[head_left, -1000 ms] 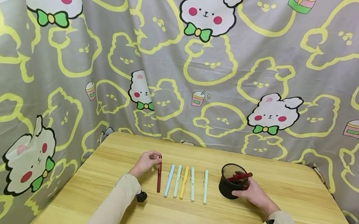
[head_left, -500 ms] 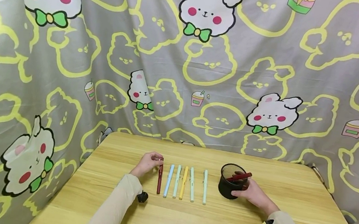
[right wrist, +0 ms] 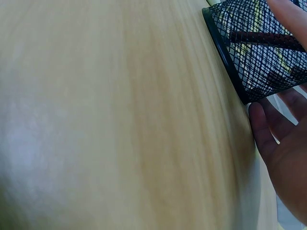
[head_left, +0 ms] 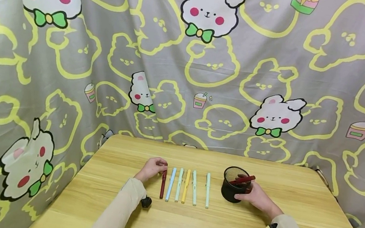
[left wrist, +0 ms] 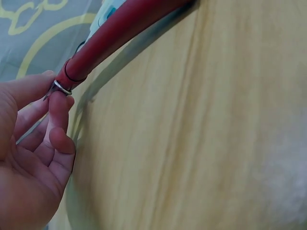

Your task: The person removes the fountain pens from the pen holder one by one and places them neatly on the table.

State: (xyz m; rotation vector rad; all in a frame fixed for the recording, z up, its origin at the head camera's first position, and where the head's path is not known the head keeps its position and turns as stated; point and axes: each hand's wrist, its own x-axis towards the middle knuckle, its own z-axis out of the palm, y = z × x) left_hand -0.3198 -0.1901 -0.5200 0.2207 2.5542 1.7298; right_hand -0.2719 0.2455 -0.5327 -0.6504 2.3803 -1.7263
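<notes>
My left hand [head_left: 153, 169] pinches the far end of a dark red pen [head_left: 163, 186] at the left of a row of pens. In the left wrist view, thumb and fingertips hold the red pen [left wrist: 112, 40] beside its metal clip. Right of it lie a light blue pen [head_left: 170, 184], a mint pen [head_left: 179, 185], a yellow pen [head_left: 186, 186] and two more mint pens. My right hand [head_left: 256, 196] grips a black mesh pen holder [head_left: 231, 193] from the right, thumb at the near side. Another dark red pen [head_left: 246, 180] leans inside it, sticking out over the rim.
The wooden table [head_left: 187, 227] carries everything, with a patterned cloth [head_left: 231, 66] hanging behind and at the left. Small black cameras [head_left: 146, 202] sit at both wrists. Bare wood lies between the rightmost mint pen and the holder.
My left hand has shifted slightly right and nearer with the red pen, which now lies closer to the light blue pen and straighter. The right hand and pen holder have stayed in place.
</notes>
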